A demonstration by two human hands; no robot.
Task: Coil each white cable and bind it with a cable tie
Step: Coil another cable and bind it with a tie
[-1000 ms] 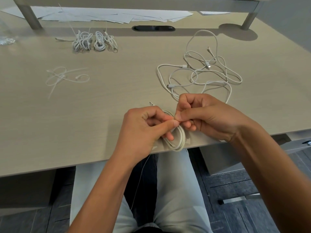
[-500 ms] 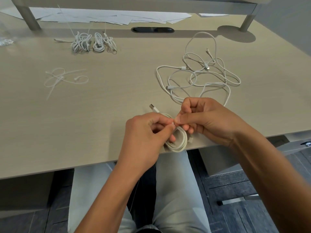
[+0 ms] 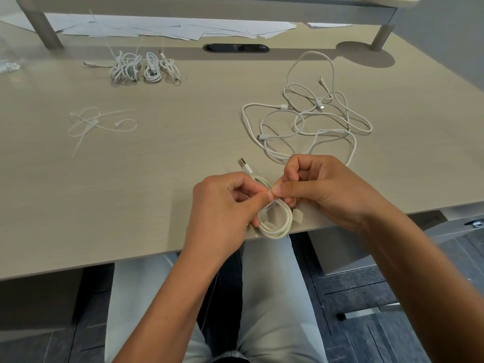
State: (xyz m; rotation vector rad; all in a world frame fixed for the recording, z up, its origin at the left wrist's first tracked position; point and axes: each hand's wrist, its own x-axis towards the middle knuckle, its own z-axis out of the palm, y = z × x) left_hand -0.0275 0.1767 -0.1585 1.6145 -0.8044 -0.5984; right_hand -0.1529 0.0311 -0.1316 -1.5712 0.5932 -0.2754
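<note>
A coiled white cable hangs over the desk's front edge, its USB plug pointing up and left. My left hand grips the coil, thumb and forefinger pinched at its top. My right hand pinches the same spot from the right, fingertips meeting those of the left. What is pinched there is too small to make out. A thin white strand trails down from under my left hand over my lap. Loose white cables lie tangled behind my right hand. Spare cable ties lie at the left.
Three bound cable coils sit at the back left. White paper sheets lie under a raised shelf with grey legs. A black cable slot is at the back centre. The desk's front edge runs just below my hands.
Both hands and the coil have shifted a little toward the front edge of the desk. The USB plug now sticks out more clearly above my left hand. The pinch at the coil's top holds.
</note>
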